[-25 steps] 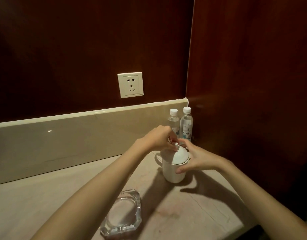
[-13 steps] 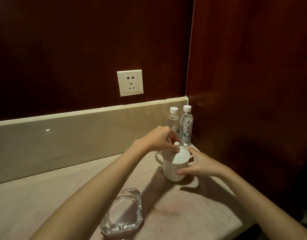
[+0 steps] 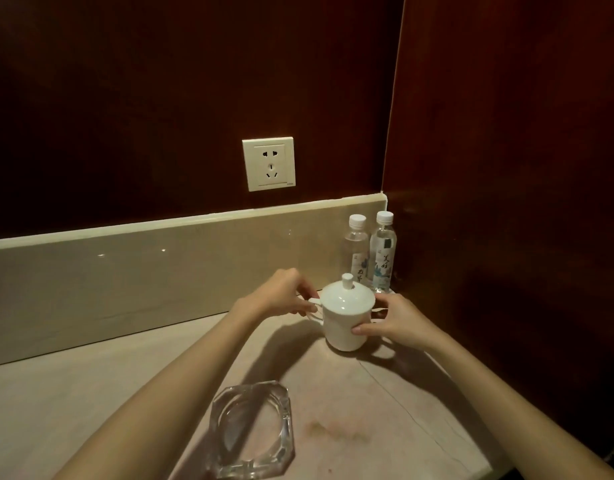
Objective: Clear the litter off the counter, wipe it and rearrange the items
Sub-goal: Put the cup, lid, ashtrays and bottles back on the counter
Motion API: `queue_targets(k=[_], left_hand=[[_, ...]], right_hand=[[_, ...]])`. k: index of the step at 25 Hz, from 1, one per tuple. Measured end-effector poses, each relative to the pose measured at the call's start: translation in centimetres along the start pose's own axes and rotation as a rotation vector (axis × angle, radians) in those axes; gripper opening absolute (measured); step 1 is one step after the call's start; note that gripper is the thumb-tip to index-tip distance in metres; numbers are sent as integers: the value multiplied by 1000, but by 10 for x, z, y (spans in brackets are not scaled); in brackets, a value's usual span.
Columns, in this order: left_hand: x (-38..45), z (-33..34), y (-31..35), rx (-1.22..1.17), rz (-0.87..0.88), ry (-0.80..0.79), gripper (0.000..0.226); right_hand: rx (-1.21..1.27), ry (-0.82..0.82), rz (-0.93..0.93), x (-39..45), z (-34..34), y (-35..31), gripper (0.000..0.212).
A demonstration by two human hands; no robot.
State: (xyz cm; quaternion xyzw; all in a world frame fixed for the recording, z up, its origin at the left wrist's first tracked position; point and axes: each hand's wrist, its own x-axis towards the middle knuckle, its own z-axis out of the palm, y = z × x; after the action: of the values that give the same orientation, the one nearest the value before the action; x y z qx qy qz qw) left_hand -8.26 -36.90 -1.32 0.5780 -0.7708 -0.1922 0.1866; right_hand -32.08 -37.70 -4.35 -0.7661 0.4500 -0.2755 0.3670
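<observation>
A white lidded mug [image 3: 343, 323] stands on the beige counter [image 3: 385, 410] near the right corner, its lid [image 3: 348, 297] with a small knob seated on top. My left hand [image 3: 281, 297] is at the mug's left side, fingers pinching the handle [image 3: 314, 308]. My right hand [image 3: 392, 320] curls round the mug's right side, thumb and fingers on the body. A clear glass ashtray [image 3: 252, 431] sits near the front edge, under my left forearm.
Two small water bottles [image 3: 357, 251] [image 3: 382, 252] stand upright in the back right corner behind the mug. A wall socket [image 3: 269, 164] sits above the beige backsplash. Dark wood panels close off the back and the right side.
My left hand let go of the lid's knob and dropped to the mug's handle. The lid now sits on the mug. My right hand stays on the mug's side.
</observation>
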Motion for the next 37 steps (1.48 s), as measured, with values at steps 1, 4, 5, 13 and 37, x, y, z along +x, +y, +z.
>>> queue_targets(k=[1,4,5,13,37], left_hand=[[1,-1,-3,-3,-21,30,14],[6,-3,-13,6,-73,100,12],[8,-3,-16,9,-95,124,10],[30,0,-27,22,-234,264,8],[-71,-50,-37,74,-403,-25,25]], right_hand=[[-14,5,0,6,2,1,59],[-52,12,21,24,6,6,51],[-68,17,23,31,7,7,48],[-156,124,53,67,9,19,30],[-587,-127,-80,41,11,-49,34]])
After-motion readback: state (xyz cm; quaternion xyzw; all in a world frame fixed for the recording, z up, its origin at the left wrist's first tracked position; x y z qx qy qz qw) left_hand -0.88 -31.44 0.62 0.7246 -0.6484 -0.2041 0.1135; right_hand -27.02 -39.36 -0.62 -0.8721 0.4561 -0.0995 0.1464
